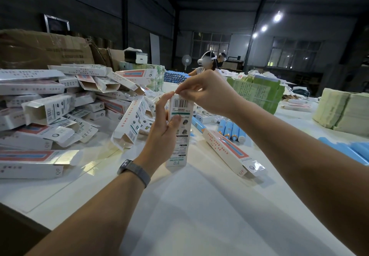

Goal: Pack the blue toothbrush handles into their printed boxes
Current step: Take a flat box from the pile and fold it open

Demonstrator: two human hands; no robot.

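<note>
A printed box [179,131] stands upright on its lower end on the white tabletop [199,205], barcode panel facing the camera, its text upside down. The left hand [163,133] wraps it from the left side, thumb pressed on the front panel below the green stripe, forefinger stretched up along the left edge toward the top. The right hand [205,93] sits above and to the right, its fingertips pinching the flap at the box's top end; whether that flap is fully tucked cannot be told. A dark band [134,171] circles the left wrist.

Just right of the held box lies a second box [229,152] flat on the tabletop, its end flap open toward the camera. Behind it, a small group of blue toothbrush handles [231,129] lies side by side, and more blue handles [351,151] show at the right edge. To the left, a loose heap of empty boxes [60,105] spreads across the tabletop, many with open ends. Farther back stand bundles of green leaflets [257,93] and a pale stack [343,113] on the right. Two people in white headsets [207,62] work at the far end.
</note>
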